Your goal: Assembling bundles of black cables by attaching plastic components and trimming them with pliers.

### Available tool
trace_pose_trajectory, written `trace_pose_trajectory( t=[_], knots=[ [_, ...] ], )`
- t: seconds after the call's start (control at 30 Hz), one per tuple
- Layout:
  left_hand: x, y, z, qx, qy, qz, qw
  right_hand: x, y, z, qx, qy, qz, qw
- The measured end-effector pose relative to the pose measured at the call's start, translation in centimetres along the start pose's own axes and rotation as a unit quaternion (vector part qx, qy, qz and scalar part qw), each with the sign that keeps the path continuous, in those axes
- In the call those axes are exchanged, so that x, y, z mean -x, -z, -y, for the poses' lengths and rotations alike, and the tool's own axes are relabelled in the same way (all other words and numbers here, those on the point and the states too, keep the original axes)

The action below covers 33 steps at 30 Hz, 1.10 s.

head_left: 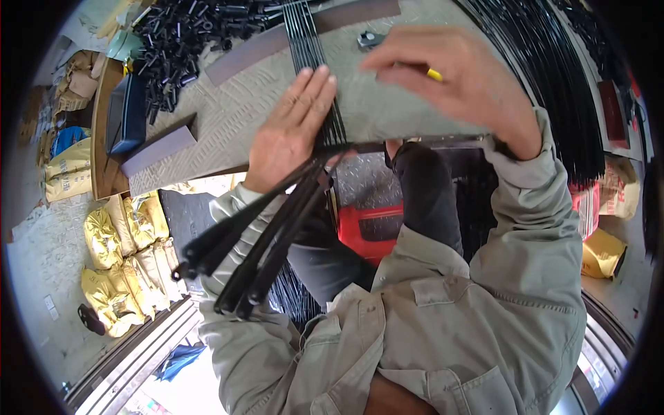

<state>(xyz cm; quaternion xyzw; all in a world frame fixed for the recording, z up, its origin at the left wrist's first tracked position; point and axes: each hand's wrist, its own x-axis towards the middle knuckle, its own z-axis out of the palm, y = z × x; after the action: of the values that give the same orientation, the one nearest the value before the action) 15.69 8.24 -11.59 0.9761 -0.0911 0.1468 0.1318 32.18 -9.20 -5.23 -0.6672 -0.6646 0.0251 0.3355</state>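
Note:
My left hand lies flat, its fingers stretched over a row of thin black rods on the table. Beyond the near table edge, the rods' thicker black ends stick out and fan toward me over my left forearm. My right hand is raised over the table to the right of the rods, blurred by motion. A yellow piece shows between its fingers; whether they hold it I cannot tell. Just past its fingertips lies a small metal tool head, partly hidden.
Short black tubes are heaped at the far left of the table. Long black rods hang over its right side. Flat metal strips lie on top. Below are a red plastic object and gold bags on the left.

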Motion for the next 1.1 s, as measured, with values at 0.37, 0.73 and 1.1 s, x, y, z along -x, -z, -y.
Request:
trace_pose_trajectory(
  t=[0.37, 0.73, 1.1],
  knots=[
    [0.8, -0.7, 1.3, -0.012, -0.03, -0.027, 0.999, 3.9, -10.9, 5.0, 0.041, -0.089, -0.151, 0.984],
    [0.9, 0.1, 1.0, -0.022, -0.012, -0.014, 1.0, 3.4, -11.4, 4.6, 0.05, -0.099, -0.191, 0.975],
    [0.7, 0.9, 0.5, 0.022, -0.022, 0.016, 0.999, 3.1, -10.9, 4.4, -0.016, -0.048, -0.19, 0.981]
  ],
)
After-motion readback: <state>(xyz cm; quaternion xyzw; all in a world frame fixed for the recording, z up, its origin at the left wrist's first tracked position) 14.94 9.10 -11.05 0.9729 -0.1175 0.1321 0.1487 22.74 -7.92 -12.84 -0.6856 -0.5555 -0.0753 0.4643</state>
